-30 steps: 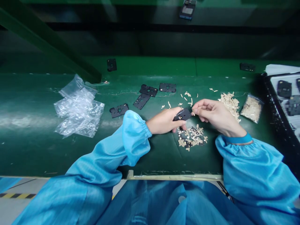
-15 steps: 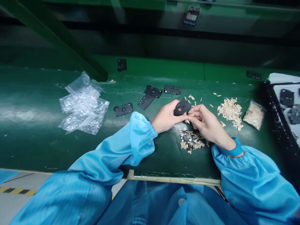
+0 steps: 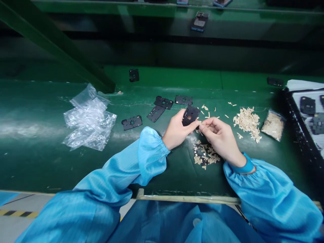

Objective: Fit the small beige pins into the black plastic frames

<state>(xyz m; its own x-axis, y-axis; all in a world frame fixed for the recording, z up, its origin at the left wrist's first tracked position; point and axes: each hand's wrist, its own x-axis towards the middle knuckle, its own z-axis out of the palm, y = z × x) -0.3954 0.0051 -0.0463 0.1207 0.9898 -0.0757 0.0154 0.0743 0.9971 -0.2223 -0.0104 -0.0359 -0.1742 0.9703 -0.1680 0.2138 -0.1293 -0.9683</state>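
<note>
My left hand holds a small black plastic part upright above the green belt. My right hand is curled beside it, its fingertips pinched against the part's lower right edge on a small tan piece. Under both hands lies a heap of tan paper scraps. Both arms are in blue sleeves.
Several flat black parts lie on the belt to the left of my hands. Crumpled clear bags sit further left. A pile of tan pieces and a filled small bag lie to the right, next to a black tray.
The black part has been turned from lying low in my left hand to standing upright. My right hand has moved left and down to its lower edge.
</note>
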